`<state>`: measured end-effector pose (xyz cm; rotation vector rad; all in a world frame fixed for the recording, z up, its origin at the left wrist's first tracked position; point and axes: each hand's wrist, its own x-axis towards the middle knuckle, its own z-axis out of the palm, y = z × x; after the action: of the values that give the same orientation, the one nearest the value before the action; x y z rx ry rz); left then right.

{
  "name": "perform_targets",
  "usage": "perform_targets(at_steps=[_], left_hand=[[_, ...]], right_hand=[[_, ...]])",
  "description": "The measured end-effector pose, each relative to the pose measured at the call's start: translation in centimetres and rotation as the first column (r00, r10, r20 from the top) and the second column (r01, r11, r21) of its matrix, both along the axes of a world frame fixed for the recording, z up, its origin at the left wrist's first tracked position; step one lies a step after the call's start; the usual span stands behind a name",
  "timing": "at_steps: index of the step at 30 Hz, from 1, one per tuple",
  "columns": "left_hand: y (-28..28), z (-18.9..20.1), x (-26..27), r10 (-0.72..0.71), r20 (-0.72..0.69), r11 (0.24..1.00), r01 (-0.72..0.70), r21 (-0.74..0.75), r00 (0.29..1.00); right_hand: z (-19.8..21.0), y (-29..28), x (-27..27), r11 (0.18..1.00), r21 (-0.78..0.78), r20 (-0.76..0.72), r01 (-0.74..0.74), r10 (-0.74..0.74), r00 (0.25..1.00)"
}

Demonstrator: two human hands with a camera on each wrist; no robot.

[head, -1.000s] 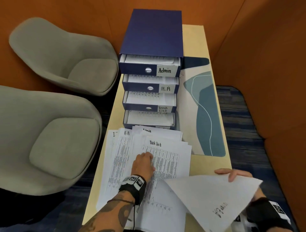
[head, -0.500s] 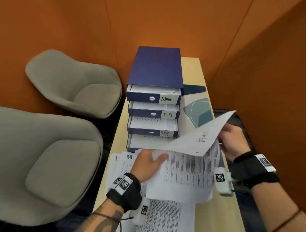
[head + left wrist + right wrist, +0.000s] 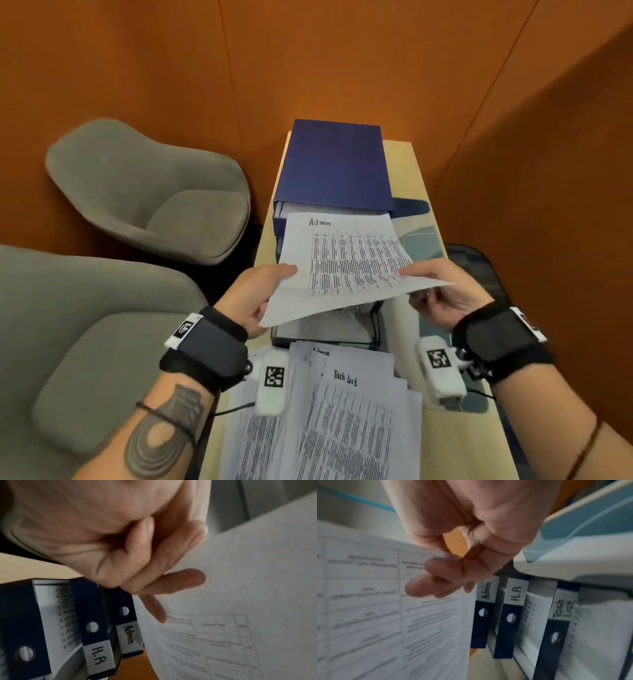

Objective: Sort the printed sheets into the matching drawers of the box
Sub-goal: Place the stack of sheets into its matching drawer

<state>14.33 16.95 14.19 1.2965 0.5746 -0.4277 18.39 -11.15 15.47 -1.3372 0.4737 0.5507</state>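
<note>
A printed sheet headed "Admin" [image 3: 346,263] hangs in the air in front of the blue drawer box [image 3: 334,164], hiding most of its drawers. My left hand [image 3: 260,291] pinches the sheet's left edge and my right hand [image 3: 435,284] pinches its right edge. In the left wrist view my fingers [image 3: 171,581] lie under the sheet [image 3: 240,588], beside the drawers labelled "Admin" [image 3: 128,634] and "H.R" [image 3: 98,655]. The right wrist view shows the "Admin" drawer [image 3: 485,592], "H.R" drawer [image 3: 516,593] and "Task List" drawer [image 3: 563,609], all pulled out with paper inside.
A spread pile of printed sheets [image 3: 335,411], topped by one headed "Task List", lies on the narrow wooden table [image 3: 452,445] in front of the box. Two grey chairs [image 3: 147,192] stand to the left. Orange walls close in behind and on the right.
Both hands have lifted the sheet off the pile, turned it print side up, and brought it up in front of the box near the top drawer. The left hand left the pile.
</note>
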Motion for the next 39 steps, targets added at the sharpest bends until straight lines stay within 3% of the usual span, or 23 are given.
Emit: perform_targets(at_steps=[2, 5, 9, 14, 19, 22, 27, 32, 35, 39], left_hand=[[0.9, -0.8, 0.4, -0.008, -0.052, 0.995, 0.002, -0.098, 0.999], [1.4, -0.8, 1.3, -0.004, -0.012, 0.986, 0.002, -0.169, 1.0], [1.5, -0.2, 3.8, 0.033, 0.021, 0.989, -0.03, -0.142, 0.999], [1.9, 0.4, 7.5, 0.046, 0.057, 0.997, -0.042, -0.067, 0.997], [2.9, 0.7, 7.7, 0.066, 0.032, 0.995, -0.068, 0.068, 0.997], [3.8, 0.5, 8.0, 0.135, 0.053, 0.987, -0.139, 0.076, 0.989], [3.6, 0.6, 9.7, 0.164, 0.082, 0.985, -0.168, 0.042, 0.983], [4.0, 0.2, 8.3, 0.214, 0.018, 0.974, -0.212, -0.076, 0.977], [3.8, -0.7, 5.6, 0.136, 0.002, 0.987, -0.135, -0.091, 0.991], [2.4, -3.1, 1.8, 0.05, -0.036, 0.999, -0.05, 0.018, 0.998]], right_hand=[[0.0, 0.0, -0.1, 0.996, 0.073, -0.043, 0.058, -0.055, 0.998], [0.9, 0.6, -0.4, 0.99, 0.102, -0.042, 0.099, -0.095, 0.995], [2.5, 1.3, -0.2, 0.979, 0.166, -0.006, 0.115, -0.116, 0.993], [3.0, 2.7, 0.1, 0.985, 0.134, 0.042, 0.112, -0.119, 0.992], [3.6, 3.7, 0.1, 0.963, 0.197, -0.02, 0.182, -0.182, 0.983], [3.5, 3.9, -0.1, 0.972, 0.181, 0.05, 0.149, -0.161, 0.986], [3.6, 5.3, 0.9, 0.995, 0.067, 0.206, 0.078, -0.091, 0.974], [2.1, 5.5, 4.3, 0.976, -0.128, 0.286, 0.175, -0.132, 0.949], [0.8, 5.7, 6.7, 0.959, -0.203, 0.275, 0.196, -0.136, 0.952], [-0.4, 6.8, 8.7, 0.957, -0.253, 0.235, 0.138, -0.078, 0.969]])
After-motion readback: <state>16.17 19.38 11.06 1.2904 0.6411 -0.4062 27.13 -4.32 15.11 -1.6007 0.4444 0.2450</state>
